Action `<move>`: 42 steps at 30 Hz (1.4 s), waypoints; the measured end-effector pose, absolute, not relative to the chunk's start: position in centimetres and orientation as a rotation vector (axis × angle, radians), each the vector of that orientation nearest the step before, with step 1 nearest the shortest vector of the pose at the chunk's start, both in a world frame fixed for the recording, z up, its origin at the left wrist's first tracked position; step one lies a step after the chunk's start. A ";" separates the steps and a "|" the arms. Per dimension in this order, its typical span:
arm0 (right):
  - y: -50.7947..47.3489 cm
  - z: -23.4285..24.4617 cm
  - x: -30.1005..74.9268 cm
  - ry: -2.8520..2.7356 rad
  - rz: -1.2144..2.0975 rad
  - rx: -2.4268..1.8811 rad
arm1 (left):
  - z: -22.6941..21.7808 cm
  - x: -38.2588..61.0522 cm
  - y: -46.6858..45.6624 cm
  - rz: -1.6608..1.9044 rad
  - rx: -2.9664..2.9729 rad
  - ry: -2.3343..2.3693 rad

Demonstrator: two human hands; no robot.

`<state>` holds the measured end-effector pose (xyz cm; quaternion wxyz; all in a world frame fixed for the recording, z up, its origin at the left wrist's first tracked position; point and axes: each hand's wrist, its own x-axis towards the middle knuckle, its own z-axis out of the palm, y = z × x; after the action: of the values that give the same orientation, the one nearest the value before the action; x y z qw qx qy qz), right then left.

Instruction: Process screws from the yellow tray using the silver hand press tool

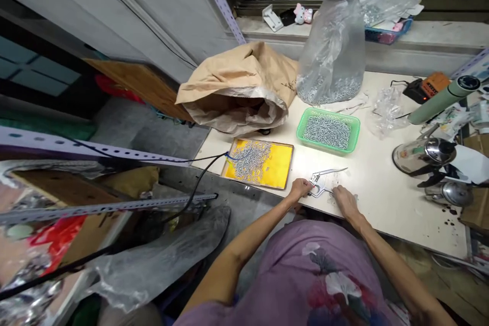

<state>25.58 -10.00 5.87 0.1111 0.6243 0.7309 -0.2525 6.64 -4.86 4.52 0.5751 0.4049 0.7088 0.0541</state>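
Note:
At the table's near edge, my left hand (301,188) pinches a silver metal brake lever (316,181) by its clamp end. The long lever blade (331,170) points off to the right, just above the tabletop. My right hand (346,201) is closed, with its fingertips around a thin dark rod (328,191) that runs toward the brake lever's clamp. What kind of tool the rod is, I cannot make out. To the left of my hands lies a yellow tray (280,165) with a heap of small metal screws (250,159).
A green plastic basket (356,135) of similar screws stands behind my hands. Farther back are a brown paper sack (237,74) and a clear bag (330,56) of metal parts. A kettle (412,155) and a green flask (443,99) stand right. Black cables (202,159) reach the tray.

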 end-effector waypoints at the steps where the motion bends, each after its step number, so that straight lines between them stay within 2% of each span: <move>1: -10.0 5.8 25.7 2.142 -0.736 1.835 | 4.4 6.8 -4.8 0.110 0.952 1.671; 15: -10.4 5.3 26.4 2.194 -0.654 1.855 | 3.3 7.6 -5.8 0.155 0.654 1.703; 29: -10.8 4.8 26.1 2.178 -0.613 1.902 | 3.6 8.1 -5.7 -0.034 0.868 1.799; 34: -9.3 4.4 27.6 2.341 -0.496 1.901 | 4.2 8.3 -5.6 -0.041 0.882 1.804; 42: -5.5 3.3 28.7 2.423 -0.452 1.722 | 3.9 8.3 -5.7 -0.017 0.884 1.817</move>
<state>28.67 -5.52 3.27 0.0674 0.5715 0.8040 -0.1499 8.31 -5.74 3.90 0.5315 0.3707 0.7616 -0.0070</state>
